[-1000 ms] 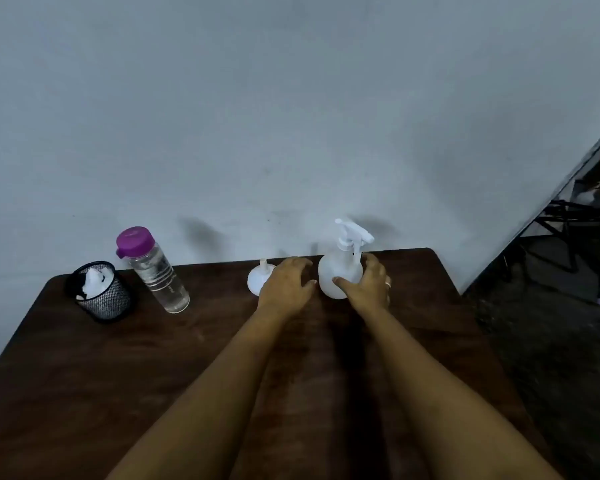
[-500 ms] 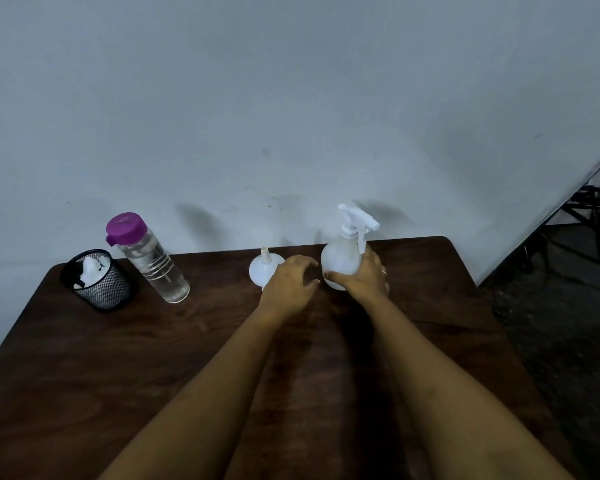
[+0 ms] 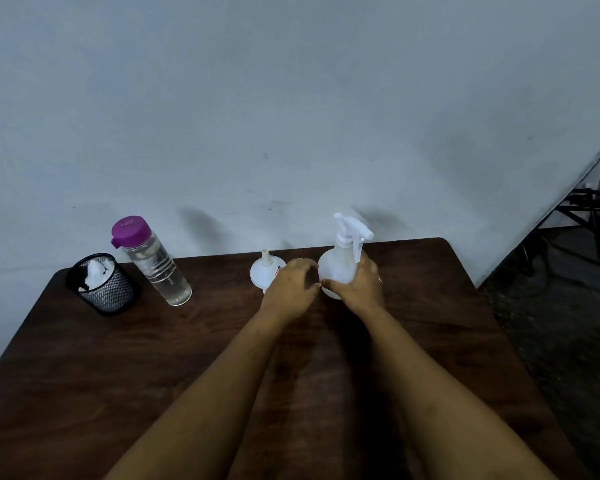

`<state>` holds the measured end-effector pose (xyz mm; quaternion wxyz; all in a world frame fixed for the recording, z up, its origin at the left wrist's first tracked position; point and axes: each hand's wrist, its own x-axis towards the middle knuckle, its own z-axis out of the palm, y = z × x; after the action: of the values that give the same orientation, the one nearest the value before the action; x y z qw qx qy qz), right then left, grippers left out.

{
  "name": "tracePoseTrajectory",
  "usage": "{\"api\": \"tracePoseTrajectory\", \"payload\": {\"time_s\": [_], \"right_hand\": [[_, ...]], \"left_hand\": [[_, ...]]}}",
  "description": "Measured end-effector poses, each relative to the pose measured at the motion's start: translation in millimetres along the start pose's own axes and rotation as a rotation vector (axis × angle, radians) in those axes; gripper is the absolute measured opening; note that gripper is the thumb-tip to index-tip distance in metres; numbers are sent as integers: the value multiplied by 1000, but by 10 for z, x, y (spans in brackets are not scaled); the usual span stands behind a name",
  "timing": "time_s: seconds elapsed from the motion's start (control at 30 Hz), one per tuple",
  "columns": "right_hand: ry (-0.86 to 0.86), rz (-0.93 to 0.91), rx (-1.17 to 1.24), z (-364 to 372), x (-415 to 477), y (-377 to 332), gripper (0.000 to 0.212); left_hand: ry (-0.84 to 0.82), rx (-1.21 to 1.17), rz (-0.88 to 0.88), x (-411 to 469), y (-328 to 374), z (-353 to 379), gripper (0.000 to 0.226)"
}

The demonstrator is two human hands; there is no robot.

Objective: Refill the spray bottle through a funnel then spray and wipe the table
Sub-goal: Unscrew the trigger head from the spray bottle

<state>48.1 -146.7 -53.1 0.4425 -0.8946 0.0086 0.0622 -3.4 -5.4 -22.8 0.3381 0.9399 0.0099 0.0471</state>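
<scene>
Toward the far edge of the bench (image 3: 430, 323), close to the wall, the white spray bottle (image 3: 338, 268) stands upright with its trigger head on. The right hand (image 3: 359, 287) grasps its round body from the right and front. The left hand (image 3: 291, 285) sits just beside the bottle with fingers loosely curved, grasping nothing that shows; whether its fingertips touch the bottle cannot be told. Partly under that hand a white funnel (image 3: 265, 271) rests upside down, spout up. Well to the left stand a capped water bottle (image 3: 153, 265) with a purple lid and a mesh cup (image 3: 101, 285) holding something white.

The head probably has to come off next. If the right hand's hold on the smooth, rounded body is weak, the bottle could turn or tip during the twist. The left hand, working so near the funnel, could also knock it over or push it off the back edge.
</scene>
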Motion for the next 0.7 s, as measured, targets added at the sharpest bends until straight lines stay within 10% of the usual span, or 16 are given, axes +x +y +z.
{"api": "tracePoseTrajectory", "payload": {"time_s": [0.7], "right_hand": [[-62, -123, 100, 245, -845, 76, 92]], "left_hand": [[-18, -261, -40, -377, -144, 74, 57]]}}
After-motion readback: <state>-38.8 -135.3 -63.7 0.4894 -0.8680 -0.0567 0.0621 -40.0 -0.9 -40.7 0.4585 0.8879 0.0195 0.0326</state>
